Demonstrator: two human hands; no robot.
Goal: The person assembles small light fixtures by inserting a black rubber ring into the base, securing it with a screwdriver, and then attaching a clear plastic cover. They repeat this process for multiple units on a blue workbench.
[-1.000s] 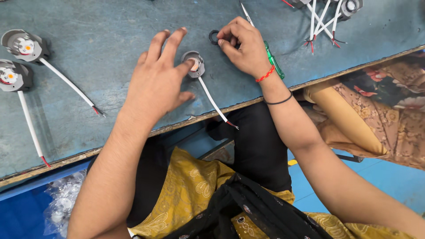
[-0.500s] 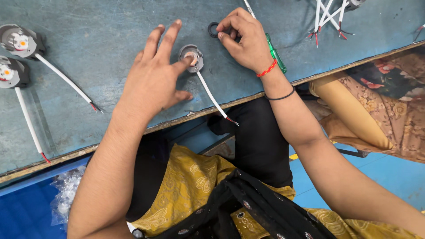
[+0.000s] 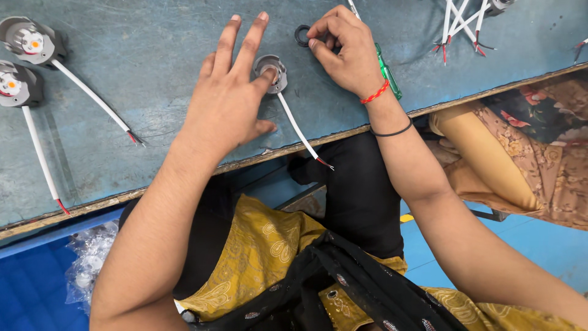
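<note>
So the left hand (image 3: 229,101) lies flat on the blue-grey workbench (image 3: 153,55), fingers spread and gripping nothing, with the index fingertip resting on a small round lamp holder (image 3: 271,65). That holder sits close to the near edge of the bench, around its middle. Its white lead wire (image 3: 297,127) runs from the housing diagonally toward the near edge, and the red and black stripped tips hang just past that edge, so the long axis goes from far-left to near-right.

The right hand (image 3: 349,52) is just beside it, fingertips pinched together next to a small black ring (image 3: 302,35) lying on the bench; can't tell if it's actually touching the ring. A green-handled screwdriver (image 3: 388,73) pokes out under that hand, handle pointing at the near edge.

Two more lamp holders (image 3: 24,40) sit at the far-left corner area, their white wires angled toward the near edge as well. A bundle of loose white wires (image 3: 459,21) lies at the far right. Between the left holders and the left hand there's a wide bare stretch of bench.
</note>
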